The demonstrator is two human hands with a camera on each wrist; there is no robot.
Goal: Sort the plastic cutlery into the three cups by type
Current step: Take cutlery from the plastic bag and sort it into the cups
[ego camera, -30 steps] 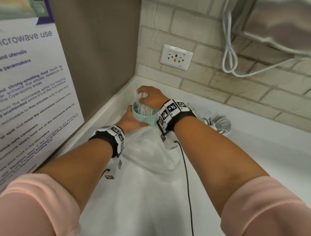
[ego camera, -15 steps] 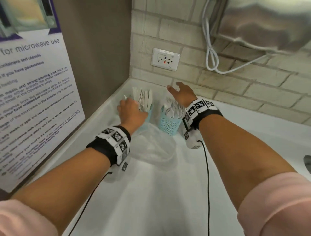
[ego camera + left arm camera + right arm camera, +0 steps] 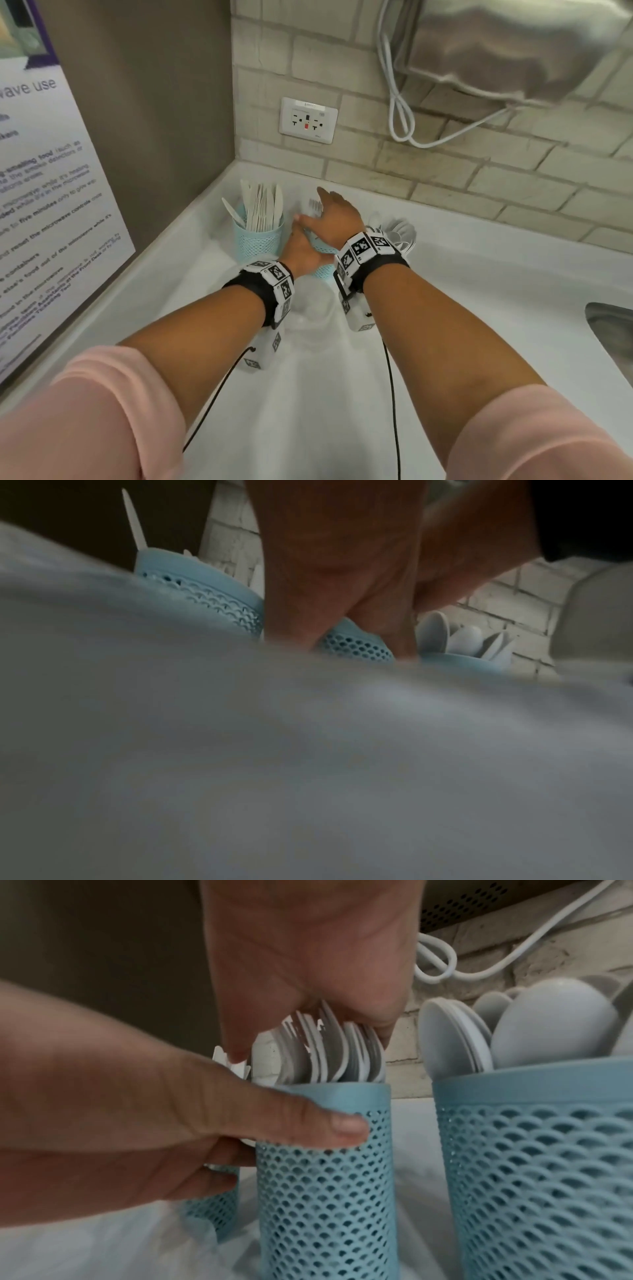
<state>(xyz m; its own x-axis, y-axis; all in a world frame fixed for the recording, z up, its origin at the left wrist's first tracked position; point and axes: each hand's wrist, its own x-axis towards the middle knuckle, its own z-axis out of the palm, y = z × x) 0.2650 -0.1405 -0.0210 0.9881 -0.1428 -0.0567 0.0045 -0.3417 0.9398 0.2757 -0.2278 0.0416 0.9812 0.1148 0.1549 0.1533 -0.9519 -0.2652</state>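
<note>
Three pale blue cups, each perforated with a scale-like mesh below a smooth rim, are set in a row on the white counter (image 3: pixel 462 274) near the corner of the brick wall (image 3: pixel 513 164). The left cup (image 3: pixel 257 240) is filled with white knives (image 3: pixel 262 209), standing upright with blades up. The middle cup (image 3: pixel 325 1164) is packed with white forks (image 3: pixel 329 1047), tines up and nested closely. The right cup (image 3: pixel 537 1150) is filled with white spoons (image 3: pixel 555 1020), bowls up.

The middle cup is gripped by the left hand (image 3: pixel 301 251): the thumb (image 3: pixel 308 1123) is pressed across the mesh just under the rim and the fingers are curled round the far side. The right hand (image 3: pixel 337 219) is laid over the tops of the forks, with its fingers bent down onto the tines; whether any fork is pinched cannot be told.

A crumpled clear bag (image 3: pixel 310 308) is seen on the counter between the wrists. A white outlet (image 3: pixel 307 120) is mounted on the wall above the cups, with a looped white cord (image 3: pixel 402 113) to its right.
</note>
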